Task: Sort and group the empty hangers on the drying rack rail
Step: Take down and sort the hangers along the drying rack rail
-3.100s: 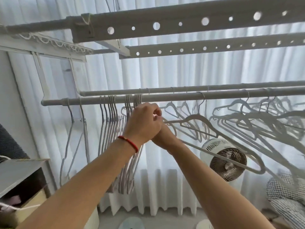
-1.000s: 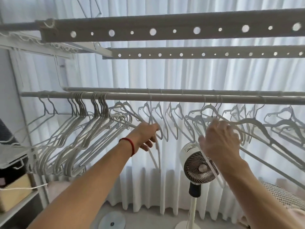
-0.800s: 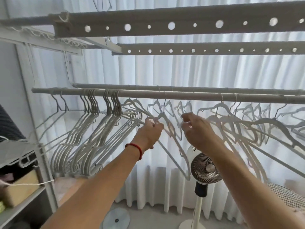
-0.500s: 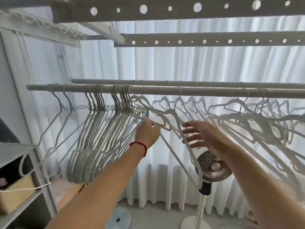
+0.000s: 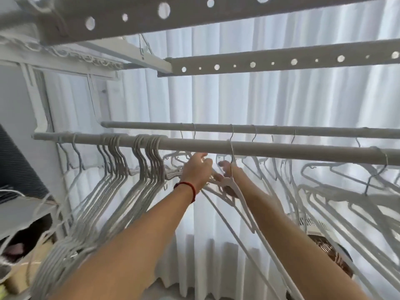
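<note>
A grey rail [image 5: 281, 150] runs across the view with a second rail [image 5: 216, 127] behind it. Bunches of pale empty hangers [image 5: 121, 182] hang grouped at the left end. More hangers [image 5: 337, 191] hang loosely spread along the right. My left hand [image 5: 197, 172], with a red cord at the wrist, reaches up just under the rail with its fingers curled around hanger tops there. My right hand [image 5: 227, 169] is beside it and grips one white hanger [image 5: 238, 191] at its neck, whose hook is on the rail.
Two perforated bars [image 5: 281, 61] of the rack cross overhead. White curtains [image 5: 238, 100] fill the background. A shelf unit [image 5: 23, 213] stands at the left. A standing fan [image 5: 333, 256] shows low at the right, behind my right forearm.
The view has tilted upward and closer to the rail. My right hand went from open and spread to gripping a hanger's neck. My left hand rose to the rail beside it.
</note>
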